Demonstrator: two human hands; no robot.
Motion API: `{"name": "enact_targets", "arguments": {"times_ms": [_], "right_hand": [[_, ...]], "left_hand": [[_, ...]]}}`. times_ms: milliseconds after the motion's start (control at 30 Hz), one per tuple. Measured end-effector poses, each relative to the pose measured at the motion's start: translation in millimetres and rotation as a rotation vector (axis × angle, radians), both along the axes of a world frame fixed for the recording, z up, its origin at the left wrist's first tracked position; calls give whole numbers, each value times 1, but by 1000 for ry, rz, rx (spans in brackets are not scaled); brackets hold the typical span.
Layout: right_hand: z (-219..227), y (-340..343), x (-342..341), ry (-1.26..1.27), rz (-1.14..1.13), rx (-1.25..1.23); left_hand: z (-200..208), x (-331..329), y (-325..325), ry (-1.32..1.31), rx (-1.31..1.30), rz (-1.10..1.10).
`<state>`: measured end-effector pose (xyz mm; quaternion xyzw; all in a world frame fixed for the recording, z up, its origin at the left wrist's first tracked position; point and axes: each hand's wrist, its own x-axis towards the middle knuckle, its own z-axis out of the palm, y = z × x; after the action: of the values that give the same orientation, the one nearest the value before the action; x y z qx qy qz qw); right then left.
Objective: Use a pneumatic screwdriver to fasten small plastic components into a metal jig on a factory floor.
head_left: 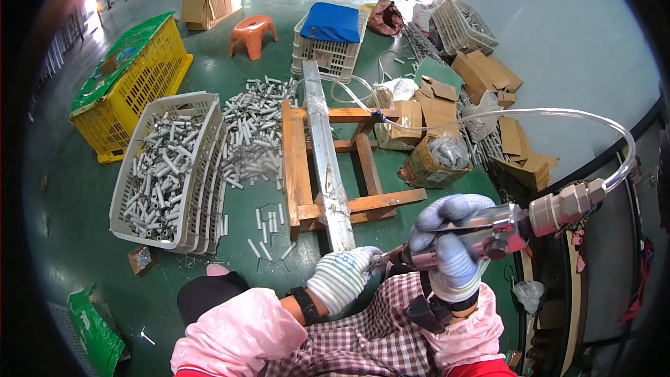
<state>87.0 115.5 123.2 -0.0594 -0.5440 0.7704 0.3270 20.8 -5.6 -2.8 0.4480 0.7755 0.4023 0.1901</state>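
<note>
My right hand (452,244), in a striped work glove, wraps around a metal air tool (508,229). A clear hose (586,116) runs from its back end. The tool points left across my lap, its tip reaching my left hand (342,278). Those gloved fingers are closed at the tip, on a small part I cannot make out. Just beyond my left hand is the near end of a long metal bar (326,167), which lies across a wooden frame (299,174). White tubes with thin wire ends (265,250) lie on the floor to the left.
A white crate (183,234) full of white tubes stands left, beside a loose pile (255,122). Behind it is a yellow crate (150,66). An orange stool (253,33) and a crate with a blue cover (332,22) stand farther off. Cardboard boxes (438,108) crowd the right.
</note>
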Motion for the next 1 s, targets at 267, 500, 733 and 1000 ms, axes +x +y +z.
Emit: {"name": "enact_targets", "arguments": {"times_ms": [267, 500, 733, 1000], "right_hand": [[4, -2, -3, -103, 155, 260], [5, -4, 0, -111, 161, 145], [-5, 1, -3, 3, 232, 158], [5, -4, -1, -10, 30, 69]], "left_hand": [[-7, -1, -4, 15, 52, -15], [-3, -1, -3, 38, 41, -16], [-2, -1, -4, 58, 6, -9], [-1, -1, -3, -22, 27, 2]]}}
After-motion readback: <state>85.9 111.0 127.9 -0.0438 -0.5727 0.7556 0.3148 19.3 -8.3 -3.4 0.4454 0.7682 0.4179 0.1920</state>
